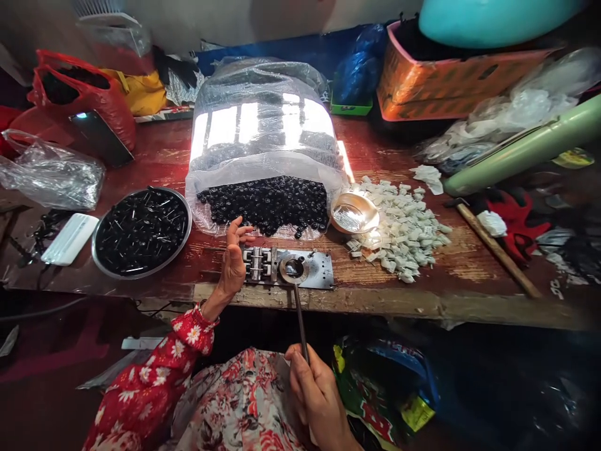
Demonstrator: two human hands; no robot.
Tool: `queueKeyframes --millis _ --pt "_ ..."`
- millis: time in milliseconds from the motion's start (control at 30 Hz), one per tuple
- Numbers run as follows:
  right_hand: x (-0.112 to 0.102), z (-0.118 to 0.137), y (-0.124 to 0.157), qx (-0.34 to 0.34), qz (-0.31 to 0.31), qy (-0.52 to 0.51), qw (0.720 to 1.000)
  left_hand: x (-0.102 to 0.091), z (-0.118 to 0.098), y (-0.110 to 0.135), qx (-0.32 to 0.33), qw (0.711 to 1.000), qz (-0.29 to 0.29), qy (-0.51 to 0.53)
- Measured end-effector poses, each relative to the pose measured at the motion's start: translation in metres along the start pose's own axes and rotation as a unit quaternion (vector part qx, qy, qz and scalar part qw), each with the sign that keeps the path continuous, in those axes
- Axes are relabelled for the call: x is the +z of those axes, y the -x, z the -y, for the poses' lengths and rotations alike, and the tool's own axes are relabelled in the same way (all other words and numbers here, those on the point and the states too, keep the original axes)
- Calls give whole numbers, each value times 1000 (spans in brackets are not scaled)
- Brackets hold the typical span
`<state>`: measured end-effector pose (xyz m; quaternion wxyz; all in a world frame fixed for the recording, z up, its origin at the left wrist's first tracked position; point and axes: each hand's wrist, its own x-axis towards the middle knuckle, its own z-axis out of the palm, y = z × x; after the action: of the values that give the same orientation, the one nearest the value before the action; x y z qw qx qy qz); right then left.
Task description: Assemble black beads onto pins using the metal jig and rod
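My right hand (315, 396) is wrapped round a dark metal lever (300, 321) that slants up to a round fitting (294, 268) on a metal jig (320, 270) at the table's front edge. My left hand (233, 266) is raised at the jig's left end, fingers apart, with nothing seen in it. Close by it stands the jig's clamp block (256, 263) with its rods. Small black glossy parts (272, 203) spill from a large clear plastic bag (263, 125) just behind. Whether a part sits inside the round fitting I cannot tell.
Left of the jig is a round metal tray (188, 233) of black pieces with shiny pins. A shallow bowl (355, 213) stands beside a heap of pale small pieces (406, 228). A hammer (500, 250), a green tube (521, 147) and an orange crate (451, 81) occupy the right.
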<state>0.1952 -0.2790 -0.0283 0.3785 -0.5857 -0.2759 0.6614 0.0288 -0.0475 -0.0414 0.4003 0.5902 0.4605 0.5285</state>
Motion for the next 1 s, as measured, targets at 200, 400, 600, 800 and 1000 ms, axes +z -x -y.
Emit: queueKeyframes --millis 200,400,600,800,1000 --pt "-1 2 0 25 12 -29 999 0 -3 1 -3 1000 2 -8" --pt "-14 7 2 36 51 -26 998 -10 -17 3 5 997 36 -64" --pt "-49 32 1 -52 33 217 974 -47 -26 7 165 932 185 -263" --pt "-121 45 -17 -87 -16 519 850 -43 -18 5 249 892 206 -315" --pt "-191 58 -55 -236 -157 650 705 -32 -9 -7 259 895 230 -280"
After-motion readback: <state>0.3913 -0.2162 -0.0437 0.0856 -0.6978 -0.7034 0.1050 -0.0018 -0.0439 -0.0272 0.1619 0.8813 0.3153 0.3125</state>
